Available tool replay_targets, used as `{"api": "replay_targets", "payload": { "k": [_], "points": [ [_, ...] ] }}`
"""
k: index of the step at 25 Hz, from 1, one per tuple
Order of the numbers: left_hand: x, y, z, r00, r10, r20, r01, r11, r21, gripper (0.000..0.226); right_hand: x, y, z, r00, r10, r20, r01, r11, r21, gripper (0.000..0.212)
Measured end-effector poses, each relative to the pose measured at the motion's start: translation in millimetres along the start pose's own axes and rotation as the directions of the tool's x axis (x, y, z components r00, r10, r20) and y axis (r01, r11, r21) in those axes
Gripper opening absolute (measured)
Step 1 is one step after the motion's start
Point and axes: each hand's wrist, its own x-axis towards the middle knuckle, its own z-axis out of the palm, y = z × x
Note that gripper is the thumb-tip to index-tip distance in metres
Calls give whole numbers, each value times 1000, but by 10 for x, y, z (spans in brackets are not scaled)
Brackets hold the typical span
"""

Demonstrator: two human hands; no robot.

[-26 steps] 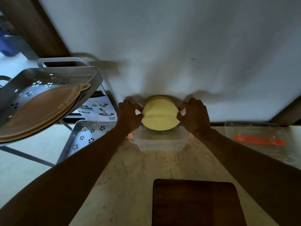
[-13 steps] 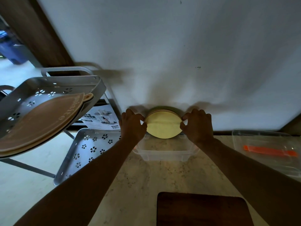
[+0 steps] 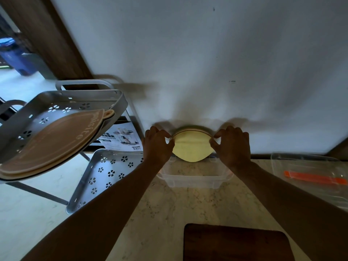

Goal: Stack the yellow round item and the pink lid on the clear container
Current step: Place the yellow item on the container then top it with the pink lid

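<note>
A yellow round item stands tilted against the white wall, above the far side of a clear rectangular container on the marble counter. A thin pinkish edge, perhaps the pink lid, shows along its top rim, with something darker behind. My left hand pinches the yellow item's left edge. My right hand pinches its right edge. Both hands hold it over the container's back rim.
A grey perforated cart stands at the left with brown round lids on its upper shelf and a lower tray. A second clear container with an orange piece is at the right. A dark wooden board lies near me.
The view has tipped and the scene sits lower in the frame. Both hands keep their grip on the yellow round item, which stays above the container's far side near the wall.
</note>
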Motion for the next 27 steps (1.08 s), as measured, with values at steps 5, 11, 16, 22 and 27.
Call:
{"api": "replay_targets", "payload": {
  "k": [5,11,16,22,27],
  "points": [
    [-75,46,-119,1000,11,10,-11,999,-34,28,-70,-15,-159,999,-36,35,34,997,74,39],
    [-372,175,-620,998,39,52,-30,984,-173,38,-276,-73,-676,977,-88,192,24,949,314,54],
    [-784,364,-1343,996,58,63,-45,979,-200,44,-603,-354,-1308,958,-181,223,89,925,369,55],
    [-1363,533,-2111,995,97,38,-92,990,-106,43,-1089,-789,-1982,946,-278,169,185,888,421,46],
    [-1847,565,-2650,999,47,-24,-49,995,-85,43,-1467,-1109,-2241,946,-277,170,166,861,481,45]
  ]
}}
